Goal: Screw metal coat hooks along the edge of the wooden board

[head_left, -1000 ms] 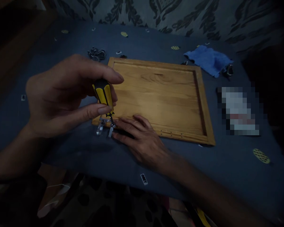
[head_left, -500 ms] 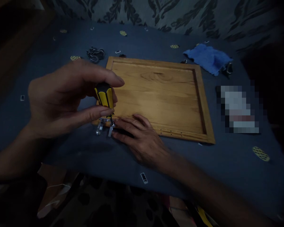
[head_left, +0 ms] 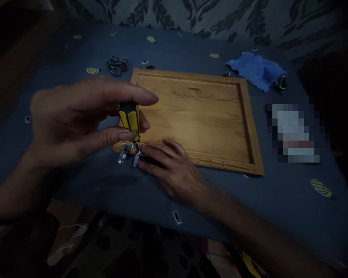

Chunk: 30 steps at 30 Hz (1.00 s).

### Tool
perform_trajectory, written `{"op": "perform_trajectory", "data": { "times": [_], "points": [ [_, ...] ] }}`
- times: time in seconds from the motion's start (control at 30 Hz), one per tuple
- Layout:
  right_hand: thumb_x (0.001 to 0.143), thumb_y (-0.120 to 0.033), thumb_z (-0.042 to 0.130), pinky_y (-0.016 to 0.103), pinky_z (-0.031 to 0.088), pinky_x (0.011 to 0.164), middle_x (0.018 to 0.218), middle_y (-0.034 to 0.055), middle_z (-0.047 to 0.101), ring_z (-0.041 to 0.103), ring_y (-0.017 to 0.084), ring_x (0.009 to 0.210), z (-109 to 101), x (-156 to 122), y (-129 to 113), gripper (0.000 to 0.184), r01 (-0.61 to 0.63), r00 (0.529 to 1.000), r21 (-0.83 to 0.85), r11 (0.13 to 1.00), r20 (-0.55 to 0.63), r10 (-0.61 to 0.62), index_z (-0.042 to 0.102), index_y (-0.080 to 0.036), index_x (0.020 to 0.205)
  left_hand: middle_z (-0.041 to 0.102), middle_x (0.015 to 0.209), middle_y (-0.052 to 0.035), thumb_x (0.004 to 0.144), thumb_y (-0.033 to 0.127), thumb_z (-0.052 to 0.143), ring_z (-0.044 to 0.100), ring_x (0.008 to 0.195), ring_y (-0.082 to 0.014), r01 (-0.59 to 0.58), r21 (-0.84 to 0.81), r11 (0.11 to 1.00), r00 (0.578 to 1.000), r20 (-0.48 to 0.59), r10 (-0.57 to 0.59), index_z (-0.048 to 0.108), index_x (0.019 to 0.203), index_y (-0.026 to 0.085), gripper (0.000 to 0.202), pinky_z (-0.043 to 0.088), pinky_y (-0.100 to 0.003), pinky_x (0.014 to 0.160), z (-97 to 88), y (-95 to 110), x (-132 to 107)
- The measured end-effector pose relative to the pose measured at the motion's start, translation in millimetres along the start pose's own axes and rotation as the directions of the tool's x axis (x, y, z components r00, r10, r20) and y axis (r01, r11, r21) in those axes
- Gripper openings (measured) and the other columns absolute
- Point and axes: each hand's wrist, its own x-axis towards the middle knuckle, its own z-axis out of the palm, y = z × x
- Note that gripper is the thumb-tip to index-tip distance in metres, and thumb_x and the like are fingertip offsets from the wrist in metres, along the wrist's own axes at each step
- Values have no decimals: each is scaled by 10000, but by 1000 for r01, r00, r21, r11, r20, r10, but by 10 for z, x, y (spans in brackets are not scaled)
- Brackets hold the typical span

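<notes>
My left hand (head_left: 75, 116) is closed round the yellow and black handle of a short screwdriver (head_left: 130, 121), its forefinger stretched over the top. The screwdriver stands nearly upright, its tip down at a small silver metal hinge (head_left: 129, 148). This hinge sits at the near left corner of a framed wooden panel (head_left: 191, 116), with two metal arms jutting past the edge. My right hand (head_left: 174, 168) lies on the panel's near edge, fingers spread and fingertips against the hinge's right side. The exact contact at the screwdriver's tip is too small to make out.
A blue cloth (head_left: 256, 71) lies at the back right beside a small dark metallic object (head_left: 281, 83). A blurred-out rectangular object (head_left: 294, 133) is right of the panel. Dark metal pieces (head_left: 117, 65) lie behind its left corner. Everything rests on a blue patterned tablecloth (head_left: 104, 197).
The screwdriver handle has turned slightly in my left hand, and the forefinger and other fingertips reach a little further right. My right hand and the panel stay in place.
</notes>
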Motion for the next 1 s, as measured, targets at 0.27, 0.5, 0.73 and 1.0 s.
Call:
{"op": "perform_trajectory", "data": {
  "times": [0.27,0.5,0.73,1.0],
  "points": [
    [964,-81,502,515,381,1176,1461,89,638,543,251,1381,15,-1,12,388,13,999,6,1000,-32,-13,676,-206,1288,730,1084,-2,821,327,841,788,873,-363,170,114,979,969,161,-187,636,1373,340,589,690,-563,670,-138,-25,-73],
    [974,-74,506,541,412,1144,1442,107,650,563,272,1365,12,-3,9,368,17,999,25,1000,-38,-16,686,-193,1273,692,1263,-37,821,209,837,758,835,-263,8,-59,998,1000,21,-7,677,1321,328,539,726,-476,704,-61,-223,-6],
    [965,-66,523,550,394,1158,1464,121,631,548,280,1376,0,1,6,388,9,1000,44,999,-24,-8,685,-185,1297,691,1186,0,860,257,818,759,908,-246,112,-34,993,993,33,-111,682,1289,315,454,720,-468,759,-12,-123,-22],
    [960,-69,540,558,383,1172,1467,125,628,531,277,1400,-1,-5,7,401,0,1000,51,999,-3,0,684,-190,1314,708,1192,16,862,266,806,778,894,-286,81,1,997,995,65,-81,658,1315,401,496,714,-461,732,-4,-101,-16]
  ]
}}
